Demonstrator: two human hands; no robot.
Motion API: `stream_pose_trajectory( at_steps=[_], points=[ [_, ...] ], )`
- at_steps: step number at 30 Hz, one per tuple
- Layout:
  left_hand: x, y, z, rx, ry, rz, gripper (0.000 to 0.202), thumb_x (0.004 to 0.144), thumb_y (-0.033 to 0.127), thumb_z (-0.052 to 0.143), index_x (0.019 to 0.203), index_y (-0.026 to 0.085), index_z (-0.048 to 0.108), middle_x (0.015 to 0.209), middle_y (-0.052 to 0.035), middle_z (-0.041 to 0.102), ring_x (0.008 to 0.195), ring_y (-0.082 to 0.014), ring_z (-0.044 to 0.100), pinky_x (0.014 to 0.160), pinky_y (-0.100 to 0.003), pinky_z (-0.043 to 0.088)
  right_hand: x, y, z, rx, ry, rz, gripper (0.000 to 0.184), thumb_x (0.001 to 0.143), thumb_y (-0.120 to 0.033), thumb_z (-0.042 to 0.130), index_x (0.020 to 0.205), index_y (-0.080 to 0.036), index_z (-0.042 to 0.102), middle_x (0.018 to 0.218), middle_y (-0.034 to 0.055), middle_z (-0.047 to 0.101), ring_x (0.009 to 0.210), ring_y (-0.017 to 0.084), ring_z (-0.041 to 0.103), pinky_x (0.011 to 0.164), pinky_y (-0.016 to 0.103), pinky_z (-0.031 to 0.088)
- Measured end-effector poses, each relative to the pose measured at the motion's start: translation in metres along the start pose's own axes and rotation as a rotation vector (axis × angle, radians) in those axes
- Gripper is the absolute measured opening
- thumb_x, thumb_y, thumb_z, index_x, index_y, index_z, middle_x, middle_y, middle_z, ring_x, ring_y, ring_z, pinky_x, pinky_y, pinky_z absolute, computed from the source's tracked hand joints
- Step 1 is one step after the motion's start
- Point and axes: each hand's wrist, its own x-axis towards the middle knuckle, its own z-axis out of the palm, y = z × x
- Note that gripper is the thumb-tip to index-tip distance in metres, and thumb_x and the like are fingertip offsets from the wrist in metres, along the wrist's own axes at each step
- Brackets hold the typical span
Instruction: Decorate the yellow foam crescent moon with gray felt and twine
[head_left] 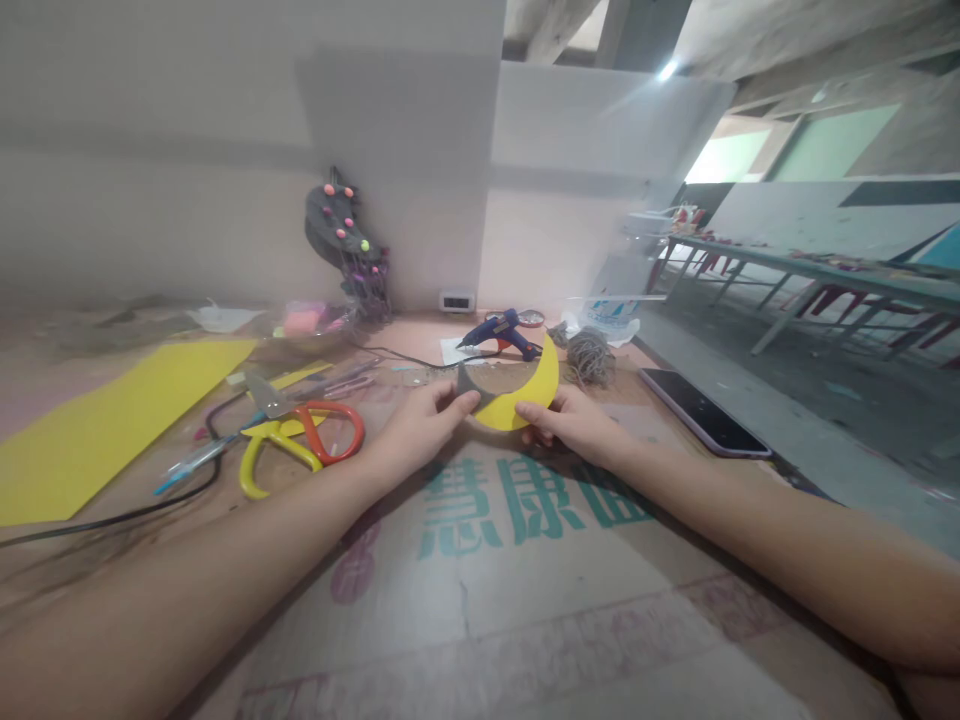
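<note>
Desk (525,600) under printed cardboard, grey wall behind. Yellow crescent (536,388): held just above mid-desk between both hands. Left hand (420,428): grip closed on its left tip, beside a grey piece (471,384). Right hand (571,420): grip closed on its lower edge. Scissors (300,440) and yellow sheet (112,420) to the left; glue gun (499,333) behind; phone (705,412) to the right.

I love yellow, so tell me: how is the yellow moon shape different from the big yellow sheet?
The yellow moon shape is a curved crescent; the yellow sheet has straight edges. The yellow moon shape is small; the yellow sheet is much bigger. The left hand and right hand hold the yellow moon shape up, while the yellow sheet lies flat on the table, untouched. Both are the same bright yellow.
</note>
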Motion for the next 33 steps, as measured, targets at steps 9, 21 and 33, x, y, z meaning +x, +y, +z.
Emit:
stream_pose_trajectory(
  at_steps=[9,21,33],
  points=[
    [-0.001,0.002,-0.001,0.03,-0.03,0.026,0.034,0.09,0.043,0.047,0.068,0.018,0.052,0.061,0.0038,0.047,0.058,-0.0124,0.042,0.054,-0.024,0.032,-0.001,-0.005,0.002,0.006,0.198,0.02,0.043,0.076,-0.058,0.06,0.067,-0.016,0.054,0.051,-0.0018,0.054,0.04,0.006,0.04,0.037,0.019,0.029],
    [0.0,-0.004,-0.001,0.065,-0.046,0.028,0.029,0.089,0.04,0.044,0.071,0.019,0.052,0.062,0.0033,0.047,0.059,-0.0137,0.042,0.057,-0.025,0.033,-0.002,-0.008,0.002,-0.03,0.195,0.025,0.039,0.079,-0.053,0.057,0.065,-0.016,0.055,0.049,-0.0026,0.052,0.039,0.006,0.04,0.037,0.019,0.028],
    [-0.001,0.0,0.001,0.048,-0.009,0.021,0.026,0.086,0.041,0.05,0.077,0.018,0.058,0.069,0.0016,0.055,0.065,-0.0147,0.046,0.06,-0.025,0.035,-0.001,-0.006,0.001,-0.051,0.217,0.012,0.04,0.08,-0.054,0.057,0.066,-0.017,0.055,0.047,-0.0036,0.05,0.037,0.006,0.037,0.037,0.02,0.028]
  ],
)
